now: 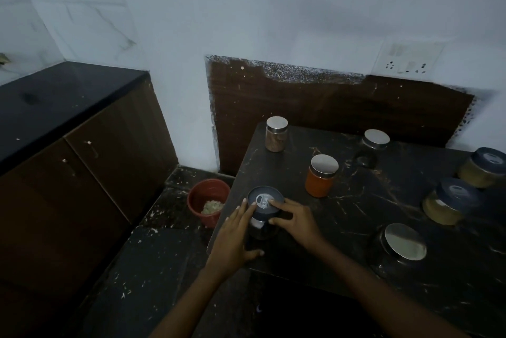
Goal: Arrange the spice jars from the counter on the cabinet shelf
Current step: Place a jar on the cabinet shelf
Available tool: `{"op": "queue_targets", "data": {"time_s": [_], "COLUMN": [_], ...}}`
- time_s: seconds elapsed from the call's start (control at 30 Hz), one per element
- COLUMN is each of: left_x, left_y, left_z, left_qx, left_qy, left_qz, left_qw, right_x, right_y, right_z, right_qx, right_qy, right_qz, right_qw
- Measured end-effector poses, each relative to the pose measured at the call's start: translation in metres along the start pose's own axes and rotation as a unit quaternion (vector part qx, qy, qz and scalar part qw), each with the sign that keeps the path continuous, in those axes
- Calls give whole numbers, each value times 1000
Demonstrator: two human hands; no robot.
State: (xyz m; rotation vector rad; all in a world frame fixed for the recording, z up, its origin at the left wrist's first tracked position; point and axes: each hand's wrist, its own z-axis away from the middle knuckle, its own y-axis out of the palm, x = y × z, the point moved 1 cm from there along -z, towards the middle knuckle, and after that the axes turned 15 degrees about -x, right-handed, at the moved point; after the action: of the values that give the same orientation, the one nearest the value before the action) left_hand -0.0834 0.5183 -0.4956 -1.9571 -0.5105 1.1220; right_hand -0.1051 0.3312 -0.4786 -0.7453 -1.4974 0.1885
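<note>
Left hand (235,239): your fingers lie straight against the left side of the dark jar (264,204), with the thumb spread on the desk (356,217) at the jar's foot.
Right hand (297,224): it is curved round the jar's right side, forefinger on the lid, thumb on the glass.
Dark jar: it stands upright on the near left corner of the desk, between your two hands. Its dark lid has a small pale label.
Steel jar (402,248): near right on the desk, with a shiny lid and dark contents.
Near yellow jar (449,202): right side, dark blue lid.
Orange jar (321,176): mid desk, just beyond your right hand, with a steel lid.
Far yellow jar (484,163): at the right edge, behind the near one.
Back jar (375,143): dark with a steel lid, toward the rear.
Brown jar (276,133): rear left corner, with a steel lid.
Bucket (208,200): red, on the floor just left of the desk, with pale scraps inside.
Cabinet (82,162): at the left, with brown doors and a black top, well apart from the desk.
Socket (408,61): on the white wall, far right.
</note>
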Motion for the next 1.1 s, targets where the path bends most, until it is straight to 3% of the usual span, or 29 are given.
{"op": "queue_targets", "data": {"time_s": [0.2, 0.5, 0.63, 0.73, 0.9, 1.1], "left_x": [-32, -110, -126, -128, -135, -139], "left_y": [-51, -116, -128, -132, -129, -123], "left_z": [-29, -55, -57, -56, -56, -54], "left_qx": [-34, -144, -175, -180, -148, -107], "left_qy": [170, 307, 313, 267, 199, 167], "left_qz": [-95, -33, -17, 46, 163, 222], "left_qw": [980, 940, 934, 945, 955, 955], "right_x": [60, 135, 147, 146, 136, 137], "right_y": [-78, -169, -185, -195, -202, -190], "right_z": [-23, -13, -7, 1, 18, 25], "right_qx": [52, 100, 109, 112, 209, 133], "right_qy": [-14, -28, -38, -73, -121, -181], "right_qz": [-63, -136, -143, -141, -40, 19], "right_qw": [997, 985, 983, 981, 970, 974]}}
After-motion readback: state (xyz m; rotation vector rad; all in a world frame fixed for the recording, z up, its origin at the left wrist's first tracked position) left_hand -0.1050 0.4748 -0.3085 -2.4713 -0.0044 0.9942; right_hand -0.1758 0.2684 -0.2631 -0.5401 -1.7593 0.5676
